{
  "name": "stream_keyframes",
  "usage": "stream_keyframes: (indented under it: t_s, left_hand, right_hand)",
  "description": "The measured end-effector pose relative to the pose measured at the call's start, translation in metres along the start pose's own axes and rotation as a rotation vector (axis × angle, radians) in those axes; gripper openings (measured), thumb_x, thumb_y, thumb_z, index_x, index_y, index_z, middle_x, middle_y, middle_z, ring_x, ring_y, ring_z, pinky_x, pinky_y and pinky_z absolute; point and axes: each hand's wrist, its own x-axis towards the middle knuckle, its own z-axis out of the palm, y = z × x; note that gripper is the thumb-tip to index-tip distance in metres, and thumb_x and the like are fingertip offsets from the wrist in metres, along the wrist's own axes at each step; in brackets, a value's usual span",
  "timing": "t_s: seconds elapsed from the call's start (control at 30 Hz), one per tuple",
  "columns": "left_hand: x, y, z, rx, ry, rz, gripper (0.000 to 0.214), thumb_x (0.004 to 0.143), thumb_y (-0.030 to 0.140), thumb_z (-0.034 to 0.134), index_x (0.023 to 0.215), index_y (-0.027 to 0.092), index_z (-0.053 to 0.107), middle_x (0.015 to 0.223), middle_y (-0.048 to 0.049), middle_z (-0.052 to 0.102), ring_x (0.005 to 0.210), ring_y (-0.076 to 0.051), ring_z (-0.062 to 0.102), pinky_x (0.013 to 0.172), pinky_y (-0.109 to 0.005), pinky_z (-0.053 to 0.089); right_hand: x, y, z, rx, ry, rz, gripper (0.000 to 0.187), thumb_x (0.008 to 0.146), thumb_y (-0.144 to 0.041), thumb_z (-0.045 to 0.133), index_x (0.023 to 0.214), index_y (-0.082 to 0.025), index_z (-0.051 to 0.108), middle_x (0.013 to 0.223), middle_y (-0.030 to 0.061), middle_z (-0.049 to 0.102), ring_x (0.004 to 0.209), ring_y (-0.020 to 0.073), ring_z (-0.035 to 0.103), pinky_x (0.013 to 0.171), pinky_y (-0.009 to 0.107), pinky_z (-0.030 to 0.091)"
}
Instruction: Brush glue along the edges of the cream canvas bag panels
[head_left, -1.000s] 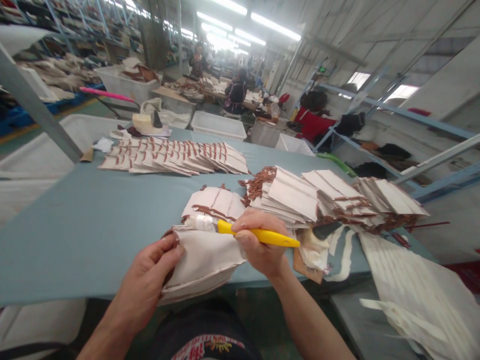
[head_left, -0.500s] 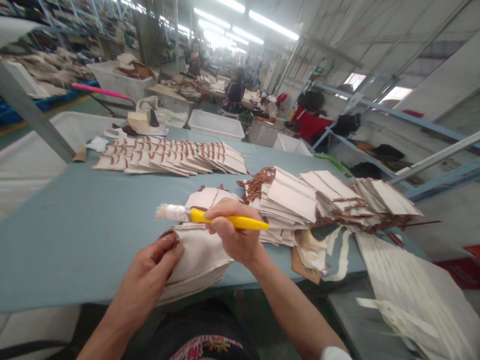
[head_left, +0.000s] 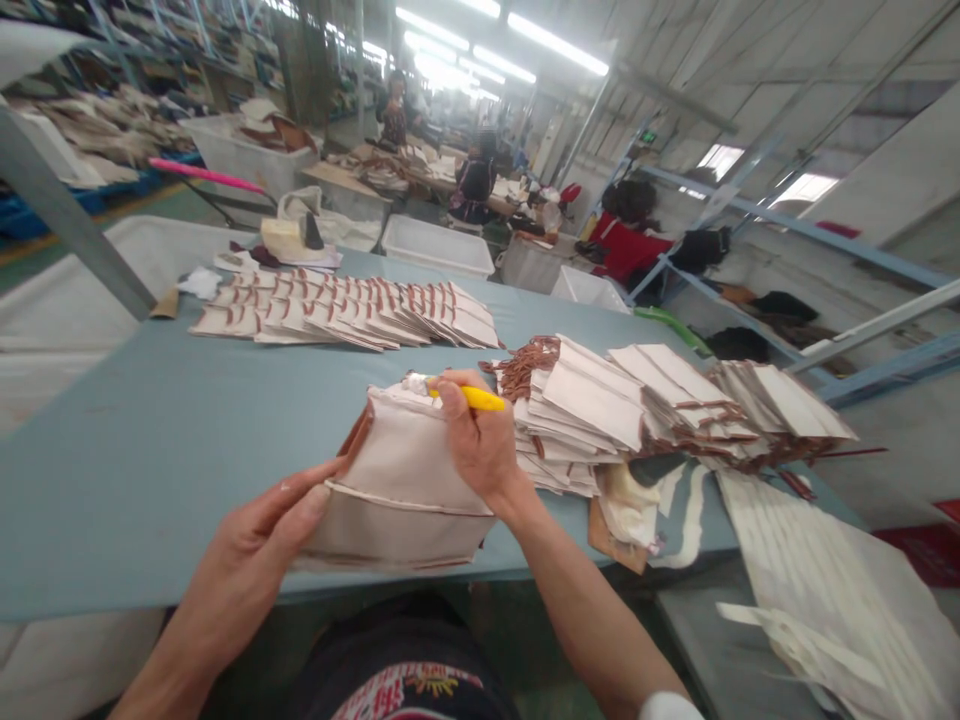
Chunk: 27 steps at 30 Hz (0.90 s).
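Observation:
My right hand (head_left: 480,435) is closed around a yellow-handled paintbrush (head_left: 481,399). Its whitish bristle end meets the far edge of a cream fabric piece (head_left: 412,450) with brown edging and a raised seam across it. At that piece's left edge, my left hand (head_left: 277,530) grips it between thumb and fingers, the fingers partly hidden beneath. The piece is tilted up at its left side, where a brown underside shows. What lies under it is hidden.
Overlapping cream pieces with brown edges (head_left: 352,310) lie in a row at the back of the blue-grey table (head_left: 150,450). Taller stacks (head_left: 592,395) stand to the right, by cloth scraps (head_left: 630,505). White bins (head_left: 435,245) and two people are beyond.
The brush has moved from above my left hand down and away to the fabric's far edge. My left hand has shifted left and nearer to me, and the piece now lies opened out.

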Motion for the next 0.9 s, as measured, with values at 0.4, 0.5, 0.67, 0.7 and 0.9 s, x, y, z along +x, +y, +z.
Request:
stream_keyframes:
  t_s: [0.4, 0.5, 0.67, 0.7, 0.9]
  left_hand:
    - [-0.005, -0.007, 0.011, 0.214, -0.325, 0.33, 0.033, 0.101, 0.051, 0.066, 0.094, 0.027, 0.087, 0.089, -0.0043, 0.084, 0.075, -0.024, 0.073, 0.069, -0.024, 0.056]
    - [-0.004, -0.007, 0.014, 0.157, -0.268, 0.29, 0.034, 0.097, 0.055, 0.072, 0.099, 0.026, 0.089, 0.095, -0.0062, 0.086, 0.083, -0.028, 0.075, 0.074, -0.027, 0.059]
    - [0.003, -0.022, 0.011, 0.223, -0.178, 0.277, 0.035, 0.095, 0.057, 0.074, 0.099, 0.027, 0.091, 0.099, -0.0071, 0.087, 0.091, -0.031, 0.077, 0.082, -0.029, 0.06]
    - [0.004, -0.026, 0.01, 0.251, -0.147, 0.279, 0.035, 0.094, 0.057, 0.074, 0.099, 0.027, 0.091, 0.1, -0.0068, 0.087, 0.093, -0.031, 0.078, 0.084, -0.028, 0.06]
    - [0.0, -0.03, 0.012, 0.322, -0.048, 0.311, 0.033, 0.088, 0.056, 0.075, 0.088, 0.027, 0.091, 0.087, -0.0071, 0.088, 0.077, -0.029, 0.081, 0.072, -0.027, 0.062]
  right_hand:
    - [0.002, 0.029, 0.022, -0.092, -0.025, 0.044, 0.045, 0.115, -0.05, 0.047, 0.11, -0.02, 0.079, 0.086, 0.0065, 0.082, 0.076, 0.0197, 0.078, 0.075, 0.029, 0.062]
    - [0.0, 0.021, 0.011, -0.059, 0.062, -0.038, 0.034, 0.115, -0.043, 0.052, 0.118, -0.02, 0.077, 0.094, 0.0079, 0.085, 0.078, 0.0188, 0.08, 0.079, 0.031, 0.064]
    - [-0.024, -0.028, -0.029, 0.12, -0.086, -0.072, 0.016, 0.112, -0.033, 0.065, 0.114, -0.022, 0.077, 0.091, 0.0041, 0.085, 0.071, 0.0152, 0.08, 0.069, 0.026, 0.067]
    - [-0.032, -0.037, -0.035, 0.118, -0.145, -0.096, 0.015, 0.112, -0.034, 0.068, 0.11, -0.022, 0.078, 0.09, 0.0045, 0.086, 0.073, 0.0159, 0.081, 0.07, 0.026, 0.067]
    - [-0.061, -0.052, -0.044, 0.038, -0.265, -0.187, 0.011, 0.112, -0.027, 0.067, 0.112, -0.02, 0.076, 0.087, 0.0041, 0.086, 0.068, 0.0142, 0.079, 0.069, 0.023, 0.066]
